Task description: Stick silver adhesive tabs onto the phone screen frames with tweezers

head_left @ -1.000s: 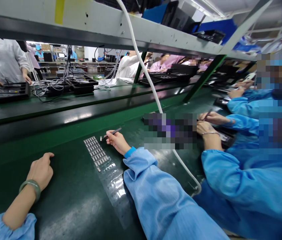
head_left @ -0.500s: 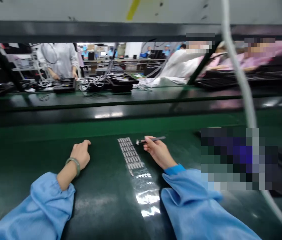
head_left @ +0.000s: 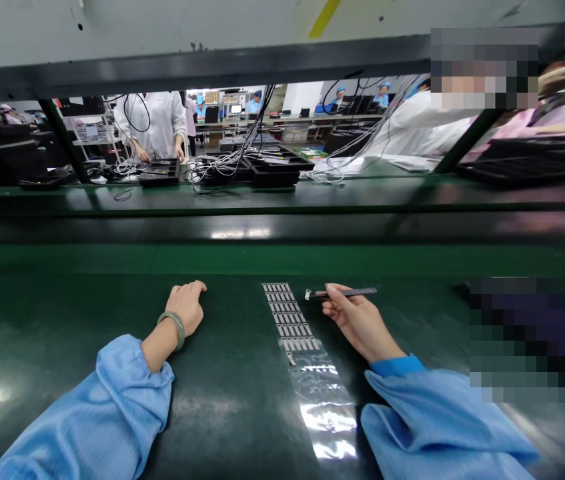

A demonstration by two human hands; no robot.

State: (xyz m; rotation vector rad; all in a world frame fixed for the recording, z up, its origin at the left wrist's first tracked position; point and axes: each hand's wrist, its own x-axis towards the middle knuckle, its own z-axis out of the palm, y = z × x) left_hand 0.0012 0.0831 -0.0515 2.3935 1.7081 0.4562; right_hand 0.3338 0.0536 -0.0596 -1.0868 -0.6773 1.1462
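Lengthwise on dark green surface [head_left: 237, 400], centre: clear glossy film strip [head_left: 289, 320], rows of small grey rectangular pieces at far end. Just right, pinched tight in right hand [head_left: 357, 320] grip: slim dark metal tweezers [head_left: 345, 292], level, tip carrying small pale piece [head_left: 307, 294], seemingly kept clear of surface. Well left, left hand [head_left: 188, 308], grip curled closed, empty, resting, probably for steadiness.

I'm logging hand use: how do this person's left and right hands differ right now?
The left hand rests loosely curled on the dark green bench, holding nothing; the right hand pinches slim dark tweezers. The left wrist wears a pale green bangle; the right wrist is bare. Both come from light blue sleeves.
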